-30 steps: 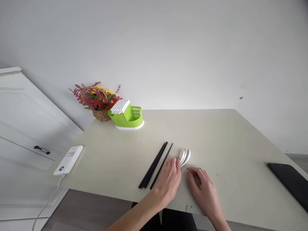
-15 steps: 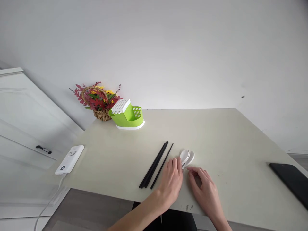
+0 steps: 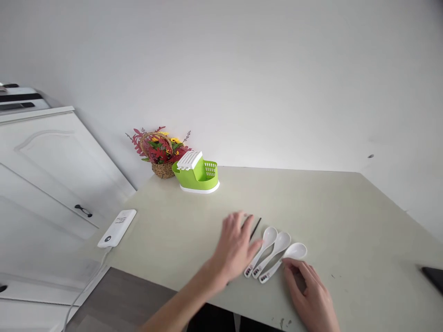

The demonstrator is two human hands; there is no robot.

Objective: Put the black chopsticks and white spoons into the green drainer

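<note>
Three white spoons lie fanned out on the table: a left spoon [image 3: 269,237], a middle spoon [image 3: 282,241] and a right spoon [image 3: 296,251], with dark print on their handle ends. My right hand [image 3: 311,290] has its thumb and index finger bent together at the right spoon's neck. My left hand [image 3: 233,244], slightly blurred, is open with fingers spread, just left of the spoons. It covers most of the black chopsticks [image 3: 256,227]; only thin ends show past its fingers.
A green and white utensil holder [image 3: 197,180] stands at the back left, before a wicker basket of artificial flowers [image 3: 162,169]. A white power bank [image 3: 117,228] with a cable lies at the left edge. A black phone [image 3: 432,278] is partly visible at right.
The spoons, stacked together before, are now spread side by side. My left hand has moved left off them over the chopsticks and opened. The camera view has shifted left.
</note>
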